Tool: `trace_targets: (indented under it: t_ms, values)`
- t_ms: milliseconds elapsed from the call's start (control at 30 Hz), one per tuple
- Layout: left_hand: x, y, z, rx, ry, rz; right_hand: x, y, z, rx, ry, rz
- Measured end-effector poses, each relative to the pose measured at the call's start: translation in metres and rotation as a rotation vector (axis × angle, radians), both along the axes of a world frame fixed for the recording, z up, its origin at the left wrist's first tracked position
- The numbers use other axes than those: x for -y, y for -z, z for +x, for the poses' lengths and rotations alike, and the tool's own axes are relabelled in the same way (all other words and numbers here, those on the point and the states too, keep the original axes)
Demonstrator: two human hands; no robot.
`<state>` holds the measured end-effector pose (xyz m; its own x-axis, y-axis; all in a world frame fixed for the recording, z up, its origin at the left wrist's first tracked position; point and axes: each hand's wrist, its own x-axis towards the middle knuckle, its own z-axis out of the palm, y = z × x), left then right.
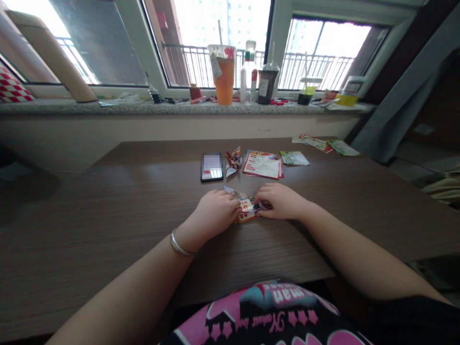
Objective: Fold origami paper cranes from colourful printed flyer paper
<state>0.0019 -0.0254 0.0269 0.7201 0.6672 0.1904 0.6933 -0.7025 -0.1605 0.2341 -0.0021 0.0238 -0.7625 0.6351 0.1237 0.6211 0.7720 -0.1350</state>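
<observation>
Between my two hands, low over the wooden table [118, 225], is a colourful printed paper [246, 206] with folds in it. My left hand [218, 211], with a silver bangle at the wrist, is closed on the paper's left side. At its right side, my right hand [278, 200] pinches the paper with thumb and fingers. Part of the sheet is covered by the fingers. Just beyond it stands a folded paper figure [233, 160] in similar printed colours. A stack of flat printed sheets [263, 164] lies to the right of that figure.
A phone [212, 166] lies left of the folded figure. Green-and-white leaflets [294, 158] and more leaflets [316, 143] are toward the far right. On the stone windowsill [161, 108] stand an orange drink cup [224, 76], a dark cup [268, 84], bottles and pens.
</observation>
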Motion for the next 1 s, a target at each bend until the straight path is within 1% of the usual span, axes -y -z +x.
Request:
trace_targets:
  t_ms: [133,300,433,567,667,800,867,1000]
  values:
    - [-0.002,0.005,-0.002,0.042,-0.010,0.024,0.002,-0.001,-0.001,0.019,0.076,-0.006]
    - [-0.005,0.008,-0.003,0.042,-0.040,-0.009,0.001,0.002,0.001,0.006,0.201,-0.026]
    - [-0.004,0.008,-0.003,0.039,-0.059,-0.026,-0.002,0.005,0.002,-0.008,0.258,-0.036]
    - [-0.003,0.011,0.000,0.032,-0.083,-0.009,-0.005,0.005,0.002,-0.030,0.305,-0.050]
    - [-0.002,0.014,0.002,0.064,-0.155,0.011,-0.006,0.004,0.003,-0.053,0.345,-0.082]
    - [0.002,0.013,0.006,0.181,-0.272,0.054,-0.009,0.005,0.004,-0.115,0.376,-0.158]
    - [0.005,0.012,0.007,0.202,-0.298,0.068,-0.010,0.005,0.004,-0.146,0.434,-0.167]
    - [0.007,0.011,0.007,0.205,-0.316,0.060,-0.011,0.003,0.004,-0.177,0.641,-0.108]
